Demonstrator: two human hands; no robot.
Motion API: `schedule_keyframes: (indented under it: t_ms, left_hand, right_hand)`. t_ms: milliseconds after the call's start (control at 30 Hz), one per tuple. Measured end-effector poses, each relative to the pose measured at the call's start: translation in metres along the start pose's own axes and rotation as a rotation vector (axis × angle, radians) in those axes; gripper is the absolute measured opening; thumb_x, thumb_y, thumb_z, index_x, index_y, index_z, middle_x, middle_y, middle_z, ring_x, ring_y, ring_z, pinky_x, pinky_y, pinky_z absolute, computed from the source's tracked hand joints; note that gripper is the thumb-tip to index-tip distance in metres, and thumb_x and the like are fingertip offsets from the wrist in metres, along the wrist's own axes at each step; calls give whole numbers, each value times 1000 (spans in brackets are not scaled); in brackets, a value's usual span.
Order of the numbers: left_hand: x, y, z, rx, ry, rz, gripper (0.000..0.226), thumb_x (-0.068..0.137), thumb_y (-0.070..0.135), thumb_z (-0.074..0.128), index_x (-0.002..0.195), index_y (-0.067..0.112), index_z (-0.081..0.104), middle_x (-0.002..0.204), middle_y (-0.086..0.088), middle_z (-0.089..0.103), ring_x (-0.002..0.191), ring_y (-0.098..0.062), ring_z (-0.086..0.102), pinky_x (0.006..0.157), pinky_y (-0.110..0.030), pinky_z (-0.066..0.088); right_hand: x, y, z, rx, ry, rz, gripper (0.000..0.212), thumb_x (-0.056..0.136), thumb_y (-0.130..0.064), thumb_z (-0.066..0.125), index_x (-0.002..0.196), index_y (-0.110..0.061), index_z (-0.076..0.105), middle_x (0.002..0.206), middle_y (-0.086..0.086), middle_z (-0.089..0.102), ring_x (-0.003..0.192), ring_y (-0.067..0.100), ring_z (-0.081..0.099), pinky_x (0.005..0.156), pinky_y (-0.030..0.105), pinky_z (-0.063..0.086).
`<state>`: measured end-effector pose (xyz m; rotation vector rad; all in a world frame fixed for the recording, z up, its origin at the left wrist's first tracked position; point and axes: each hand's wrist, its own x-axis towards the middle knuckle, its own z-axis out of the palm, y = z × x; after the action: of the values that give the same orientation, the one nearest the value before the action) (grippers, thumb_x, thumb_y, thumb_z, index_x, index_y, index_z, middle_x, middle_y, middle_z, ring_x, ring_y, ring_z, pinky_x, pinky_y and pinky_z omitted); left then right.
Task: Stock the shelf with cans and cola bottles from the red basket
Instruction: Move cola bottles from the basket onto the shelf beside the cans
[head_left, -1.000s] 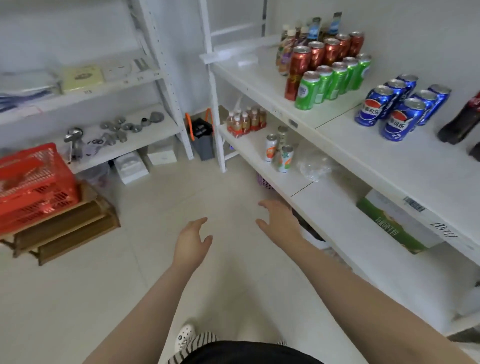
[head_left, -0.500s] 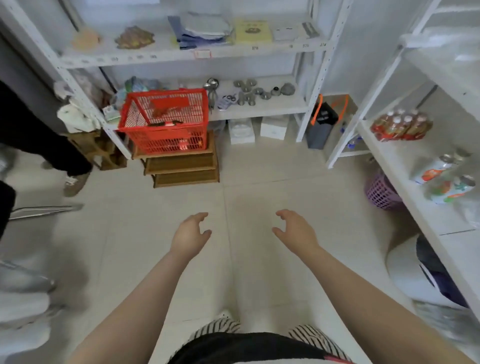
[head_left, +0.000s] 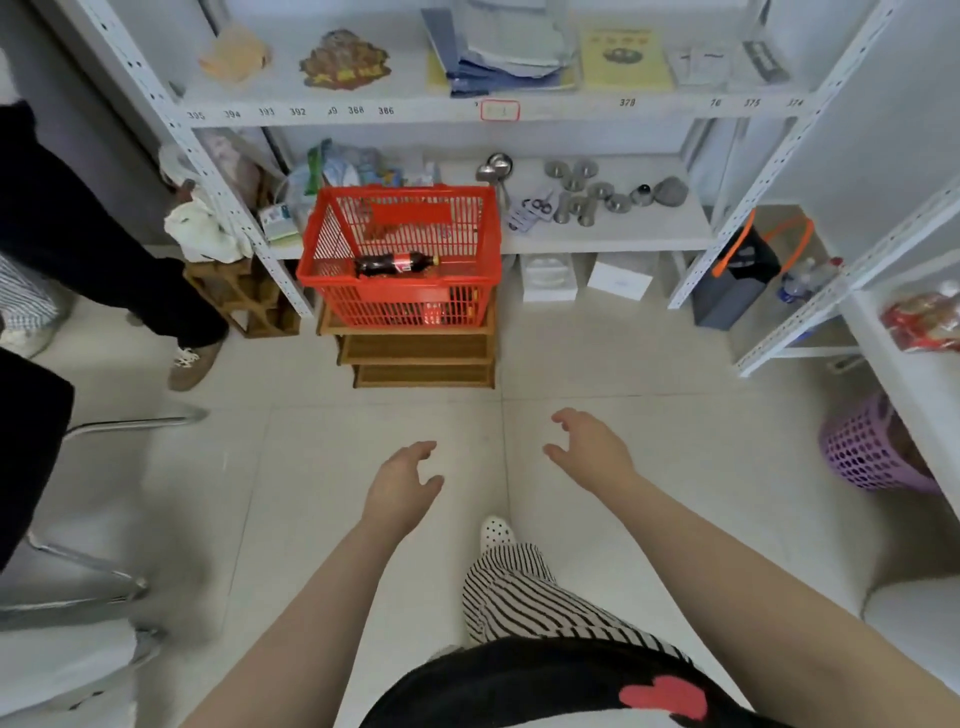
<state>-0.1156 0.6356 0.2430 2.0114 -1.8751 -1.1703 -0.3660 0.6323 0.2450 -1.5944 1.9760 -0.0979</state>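
The red basket (head_left: 317, 270) stands on a stack of wooden crates (head_left: 421, 358) in front of the far shelf. One cola bottle (head_left: 395, 264) with a red label lies on its side inside it. A red can-like shape (head_left: 431, 312) shows through the basket's front mesh. My left hand (head_left: 400, 488) and my right hand (head_left: 587, 452) hover over the floor well short of the basket, both empty with fingers apart. The shelf with the cans is out of view to the right.
Another person's legs and shoe (head_left: 192, 358) stand left of the basket. A chair frame (head_left: 104, 426) is at the left. A purple bin (head_left: 872, 452) sits under the right shelf (head_left: 909, 374). A dark bag with orange handles (head_left: 737, 275) is in the corner.
My view has swung left from the stocked shelf to face the red basket, and I have come closer to it. Both hands stay empty and held out in front.
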Motion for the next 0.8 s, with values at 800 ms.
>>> schedule_keyframes:
  t_ms: [800]
  left_hand:
    - [412, -8, -237, 110, -152, 150, 49, 84, 16, 66, 132, 12, 54, 131, -7, 59, 121, -22, 56, 104, -31, 41]
  right_hand:
    - [354, -223, -41, 293, 59, 207, 49, 83, -33, 67, 127, -14, 56, 122, 5, 65, 113, 24, 60, 92, 33, 45]
